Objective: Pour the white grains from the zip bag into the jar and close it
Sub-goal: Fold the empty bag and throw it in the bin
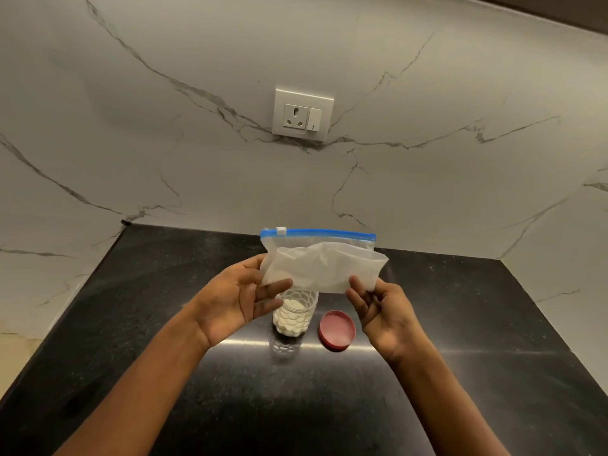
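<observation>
Above the black speckled stone counter (pixel 131 324), both hands hold the clear plastic zip bag with the blue seal strip (pixel 320 261) up in the air. Left hand (pixel 235 299): fingers loosely spread, palm toward the viewer, thumb and fingertips pinching the bag's lower left corner. Just under and to the right of this hand stands the clear dimpled plastic jar (pixel 294 315), open-mouthed, upright, roughly half full of white grains (pixel 291 306). The bag hangs directly over it, not touching.

Bag orientation: long axis runs left to right, roughly level. Blue strip on the far upper edge, pointing up and away from the person; small white slider (pixel 281 230) sits at the strip's left end. Whether the seal is open cannot be told. The bag looks limp and nearly flat; a thin cloudy layer inside may be leftover grains or just the film.

Right of the jar, the round pink plastic lid (pixel 337 330) lies flat on the counter, below the right hand (pixel 383 312). That hand pinches the bag's lower right edge, other fingers curled loosely.

Judgement: pouring appears finished or nearly so. Next move likely calls for setting the bag aside, then the right hand dropping to the lid and seating it squarely on the jar mouth.
</observation>
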Motion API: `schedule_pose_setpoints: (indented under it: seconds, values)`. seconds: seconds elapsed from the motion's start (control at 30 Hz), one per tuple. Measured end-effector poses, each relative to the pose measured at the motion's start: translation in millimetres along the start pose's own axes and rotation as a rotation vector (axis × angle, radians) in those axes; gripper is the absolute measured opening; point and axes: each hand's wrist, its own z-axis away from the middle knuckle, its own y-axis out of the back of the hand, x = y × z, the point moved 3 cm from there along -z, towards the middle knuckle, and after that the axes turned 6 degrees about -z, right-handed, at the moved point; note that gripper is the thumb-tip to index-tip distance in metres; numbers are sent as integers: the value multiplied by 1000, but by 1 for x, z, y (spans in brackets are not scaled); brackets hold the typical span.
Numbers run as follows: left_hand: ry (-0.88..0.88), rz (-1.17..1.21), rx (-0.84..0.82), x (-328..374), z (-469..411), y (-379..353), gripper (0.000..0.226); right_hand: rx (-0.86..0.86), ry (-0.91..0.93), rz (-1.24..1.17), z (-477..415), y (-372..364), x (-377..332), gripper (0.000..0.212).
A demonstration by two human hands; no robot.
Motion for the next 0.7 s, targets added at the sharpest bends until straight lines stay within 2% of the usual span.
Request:
schedule_pose_setpoints:
  seconds: [0.13,0.2,0.27,0.33,0.4,0.47,0.57,0.7]
  values:
    - [-13,-398,-43,0,6,6,70,24,-12,-33,-2,4,2,16]
    - [-38,-605,43,-2,4,3,91,27,-22,-3,-4,6,4,14]
    - [-113,-625,135,-3,0,-7,105,32,-36,56,-5,6,8,14]
    - [-229,-558,199,-6,-7,-13,93,26,-43,114,-4,4,12,15]
    - [-318,-507,279,-7,-13,-15,61,-4,-17,133,-2,2,13,20]
    - [-367,-441,346,-9,-19,-13,41,-67,72,119,-1,2,9,43]
    - [-375,-312,359,-10,-21,-14,41,-190,194,188,4,1,8,64]
    - [-366,-230,367,-19,-21,-22,37,-320,250,349,7,-6,35,98]
